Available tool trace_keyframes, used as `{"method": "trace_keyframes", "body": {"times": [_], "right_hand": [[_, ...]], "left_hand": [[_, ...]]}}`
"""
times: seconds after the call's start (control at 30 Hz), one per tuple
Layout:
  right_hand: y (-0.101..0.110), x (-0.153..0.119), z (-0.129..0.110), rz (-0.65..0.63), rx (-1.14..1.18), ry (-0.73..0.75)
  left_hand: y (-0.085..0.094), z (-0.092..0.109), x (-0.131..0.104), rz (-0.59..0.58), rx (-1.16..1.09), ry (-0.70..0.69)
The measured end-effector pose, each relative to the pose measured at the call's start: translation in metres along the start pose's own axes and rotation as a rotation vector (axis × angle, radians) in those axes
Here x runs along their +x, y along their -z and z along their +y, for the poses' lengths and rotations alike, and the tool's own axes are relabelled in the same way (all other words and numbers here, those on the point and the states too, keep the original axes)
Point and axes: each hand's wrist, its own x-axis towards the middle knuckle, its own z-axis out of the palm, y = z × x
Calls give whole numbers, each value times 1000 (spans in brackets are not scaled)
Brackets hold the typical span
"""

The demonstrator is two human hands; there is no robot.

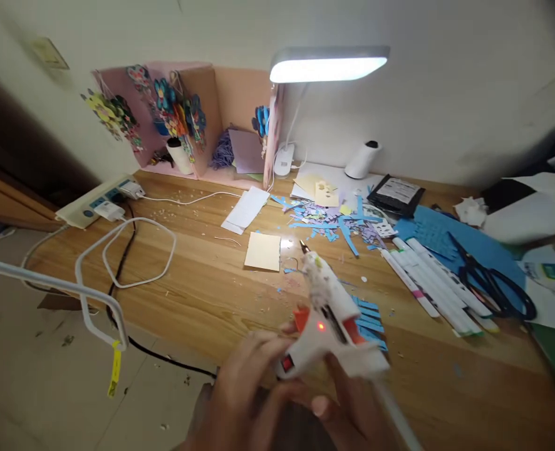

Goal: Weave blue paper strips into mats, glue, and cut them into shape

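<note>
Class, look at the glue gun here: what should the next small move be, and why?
Probably bring the glue gun's nozzle over the cream card: the left hand and right hand are at the gun, its red light is lit, and the nozzle sits beside the card, not over it.

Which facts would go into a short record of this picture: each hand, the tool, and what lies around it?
Left hand: at the handle of a glue gun
Right hand: beneath the glue gun; grip blurred
Glue gun: red light lit, tip toward the back
Left of tip: cream card on the table
Beyond tip: paper scraps
Right side: markers, scissors
Back: open box, lamp lit
</note>
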Motion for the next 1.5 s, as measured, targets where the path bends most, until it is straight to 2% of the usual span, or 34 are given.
{"method": "trace_keyframes", "body": {"times": [0.07,0.13,0.17,0.2,0.27,0.33,0.4,0.5,0.6,0.77,0.87,0.93,0.97,1.03,1.07,1.1,1.17,1.23,1.3,1.5], "right_hand": [[3,9,-5,-32,-17,52],[12,15,-8,-122,-61,120],[18,16,-9,-144,-83,156],[26,16,-8,-182,-92,186],[43,13,-4,-206,-73,279],[62,8,4,-177,-57,329],[80,4,14,-120,-119,248],[101,3,30,-47,-182,135],[114,10,48,-14,-203,91],[125,35,73,-123,-285,146],[126,47,79,-270,-303,135],[121,51,80,-340,-274,116],[117,51,79,-351,-259,104],[107,48,78,-357,-250,81],[101,47,77,-353,-256,84],[96,44,77,-351,-269,88],[88,41,77,-341,-292,107],[84,38,78,-330,-311,122],[82,36,79,-323,-324,138],[79,34,79,-316,-375,203]], "left_hand": [[8,-17,8,161,124,82],[21,-41,19,335,375,153],[30,-54,25,404,491,185],[39,-68,31,420,601,236],[56,-91,40,405,777,346],[72,-107,44,361,902,431],[83,-116,45,279,968,436],[95,-121,44,227,1007,394],[103,-124,43,222,1025,386],[114,-126,45,136,1008,524],[103,-110,49,240,996,480],[82,-91,52,321,920,323],[68,-80,54,314,837,211],[35,-58,58,62,563,-16],[18,-49,60,-128,425,-106],[2,-41,62,-291,330,-160],[-24,-33,66,-461,231,-207],[-41,-31,70,-520,207,-209],[-49,-34,72,-524,202,-201],[-51,-43,73,-491,151,-205]]}}
